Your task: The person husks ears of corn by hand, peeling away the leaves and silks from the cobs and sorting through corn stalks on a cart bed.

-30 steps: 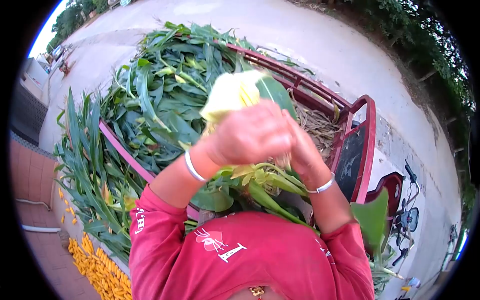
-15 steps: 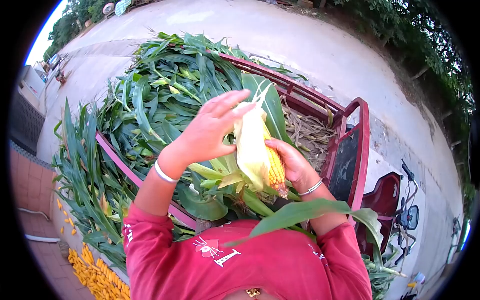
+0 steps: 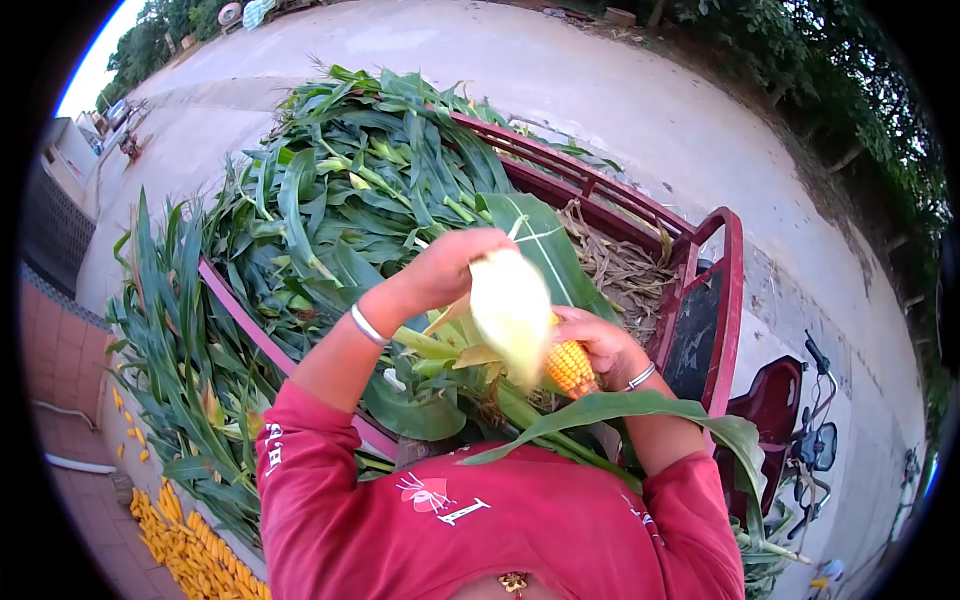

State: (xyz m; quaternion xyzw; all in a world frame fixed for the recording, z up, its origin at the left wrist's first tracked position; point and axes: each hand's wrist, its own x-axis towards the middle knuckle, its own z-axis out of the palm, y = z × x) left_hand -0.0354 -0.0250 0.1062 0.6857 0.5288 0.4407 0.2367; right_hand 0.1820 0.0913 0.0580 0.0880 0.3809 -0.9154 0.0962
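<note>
Yellow corn cob [image 3: 571, 370] was gripped in the right hand [image 3: 608, 347], and the pale husk [image 3: 510, 308], kinda blurry, was pinched in the left hand [image 3: 452, 268] just beside it. Green cornstalks [image 3: 335, 225] were heaped in the red cart [image 3: 732, 290] below.

Below the grip, a red top [image 3: 590, 530] with a pink-and-white print [image 3: 425, 493]; white letters [image 3: 272, 450] on its left sleeve [image 3: 315, 500]. Behind the left hand [image 3: 452, 268], a silver bangle [image 3: 368, 326]; behind the right hand [image 3: 602, 345], a second bangle [image 3: 641, 377]. Farthest below, a gold pendant [image 3: 514, 581].
</note>
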